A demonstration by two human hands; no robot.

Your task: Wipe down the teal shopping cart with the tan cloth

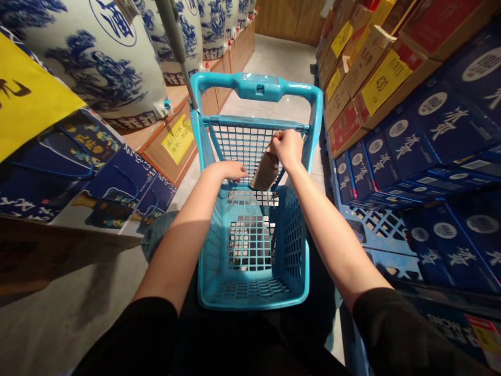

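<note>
A turquoise plastic shopping basket (252,303) with grid walls and a raised handle stands directly in front of me. From my right hand (289,149), closed near the basket's far right side, hangs a brown cloth (266,171) pinched at its upper end. The cloth drops in front of the grid panel at the far end. My left hand (230,171) hovers over the basket's left side with its fingers curled in and nothing visible in them. Its fingertips are a short way left of the cloth. No goods show on the basket's floor.
Large blue-and-white ceramic jars (113,57) line the left on a wooden stand (156,151). Blue gift bags (113,193) sit nearer. Blue boxes (438,122) and brown cartons (360,78) are stacked right on a blue pallet (376,222). A grey pole (174,36) rises by the handle.
</note>
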